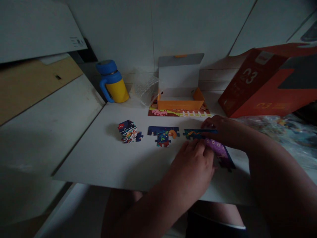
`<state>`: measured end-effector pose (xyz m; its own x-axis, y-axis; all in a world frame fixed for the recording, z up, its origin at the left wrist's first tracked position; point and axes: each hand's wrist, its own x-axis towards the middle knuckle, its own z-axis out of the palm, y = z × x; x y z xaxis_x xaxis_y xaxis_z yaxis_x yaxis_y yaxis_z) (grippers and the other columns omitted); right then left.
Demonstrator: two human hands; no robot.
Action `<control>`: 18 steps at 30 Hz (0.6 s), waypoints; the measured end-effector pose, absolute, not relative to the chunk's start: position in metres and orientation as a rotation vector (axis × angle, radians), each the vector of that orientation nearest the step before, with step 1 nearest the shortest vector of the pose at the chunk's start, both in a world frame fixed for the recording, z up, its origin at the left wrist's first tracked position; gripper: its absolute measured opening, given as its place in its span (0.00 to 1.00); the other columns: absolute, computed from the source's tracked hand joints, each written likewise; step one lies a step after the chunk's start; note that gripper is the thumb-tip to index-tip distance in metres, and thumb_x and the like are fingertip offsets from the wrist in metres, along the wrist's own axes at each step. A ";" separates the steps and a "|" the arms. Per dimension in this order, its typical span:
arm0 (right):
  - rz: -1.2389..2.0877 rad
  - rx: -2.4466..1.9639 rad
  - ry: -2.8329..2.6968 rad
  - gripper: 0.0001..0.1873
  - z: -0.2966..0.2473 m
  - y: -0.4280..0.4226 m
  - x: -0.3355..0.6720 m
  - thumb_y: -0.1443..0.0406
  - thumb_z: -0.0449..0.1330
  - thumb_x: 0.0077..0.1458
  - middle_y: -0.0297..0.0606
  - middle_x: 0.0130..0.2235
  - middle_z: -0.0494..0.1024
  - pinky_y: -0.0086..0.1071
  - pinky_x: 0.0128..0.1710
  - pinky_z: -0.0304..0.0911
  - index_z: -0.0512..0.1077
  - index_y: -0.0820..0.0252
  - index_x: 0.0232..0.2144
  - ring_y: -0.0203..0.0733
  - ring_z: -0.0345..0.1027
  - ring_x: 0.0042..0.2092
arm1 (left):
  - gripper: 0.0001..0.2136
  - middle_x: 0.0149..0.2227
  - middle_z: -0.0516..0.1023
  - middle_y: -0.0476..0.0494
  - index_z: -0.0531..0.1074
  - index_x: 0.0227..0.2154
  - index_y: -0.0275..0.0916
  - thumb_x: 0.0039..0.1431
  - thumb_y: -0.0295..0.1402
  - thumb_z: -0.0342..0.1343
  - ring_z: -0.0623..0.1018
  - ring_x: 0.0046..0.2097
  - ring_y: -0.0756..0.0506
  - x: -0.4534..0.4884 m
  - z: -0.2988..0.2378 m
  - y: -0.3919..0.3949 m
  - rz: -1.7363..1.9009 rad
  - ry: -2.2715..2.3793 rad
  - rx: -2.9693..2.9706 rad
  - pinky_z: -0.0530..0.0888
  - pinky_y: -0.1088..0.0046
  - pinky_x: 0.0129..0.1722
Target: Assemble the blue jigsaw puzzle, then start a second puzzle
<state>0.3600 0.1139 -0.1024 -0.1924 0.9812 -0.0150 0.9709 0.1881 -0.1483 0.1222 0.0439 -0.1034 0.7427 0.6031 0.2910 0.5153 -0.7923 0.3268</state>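
"So, where are the puzzle pieces lying?"

"On the pale, smooth worktop (99, 162). A right-hand group of pieces (216, 147) is forming a bent strip, dark blue along the top and purple with ringed dots down the side. Flat and glossy, it is showing knobs and notches along its inner edge."

"What are the hands doing?"

"The left hand (195, 162) is bending its fingers over the purple part, and the right hand (221, 130) is resting at the top corner. Both are hiding some of the pieces, so I'm not telling whether either grip is closing on one or only pressing."

"And the others?"

"A middle group (163, 138) is lying flat nearby, and farther left a thick, uneven stack (128, 133) is showing pale edges, with a blue piece (139, 136) poking out just beside it."

"What's crowding the back?"

"An open orange cardboard box (180, 105) is sitting on a printed sheet (168, 113). Crinkled clear plastic (145, 87) is slumping between it and a rounded blue-and-yellow bottle (117, 89). A big red carton (255, 82) is blocking the right, with a shiny plastic bag (289, 138) bunching in front."
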 end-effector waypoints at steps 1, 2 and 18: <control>0.194 -1.942 -2.359 0.16 -0.102 0.114 0.359 0.53 0.62 0.65 0.47 0.46 0.83 0.44 0.49 0.72 0.80 0.55 0.47 0.55 0.80 0.48 | 0.14 0.60 0.78 0.34 0.75 0.54 0.33 0.73 0.36 0.61 0.76 0.63 0.36 0.115 -0.095 0.046 0.580 0.888 2.713 0.71 0.54 0.70; 0.213 -1.941 -2.365 0.16 -0.100 0.114 0.359 0.53 0.61 0.66 0.48 0.47 0.83 0.44 0.50 0.71 0.80 0.55 0.47 0.56 0.79 0.48 | 0.12 0.59 0.79 0.35 0.76 0.53 0.34 0.73 0.36 0.61 0.77 0.63 0.37 0.107 -0.086 0.048 0.593 0.906 2.700 0.71 0.54 0.70; 0.246 -2.036 -2.353 0.18 -0.098 0.115 0.351 0.53 0.58 0.66 0.53 0.49 0.83 0.49 0.51 0.72 0.80 0.57 0.46 0.60 0.80 0.48 | 0.29 0.59 0.80 0.30 0.75 0.60 0.33 0.66 0.50 0.63 0.81 0.57 0.32 -0.071 -0.064 0.125 0.686 2.126 2.153 0.74 0.55 0.62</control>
<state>0.3510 0.1148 -0.0983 -0.1492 0.9849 -0.0874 0.9818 0.1370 -0.1319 -0.0710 0.1251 -0.0642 -0.0365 0.9592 0.2805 0.9421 -0.0606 0.3298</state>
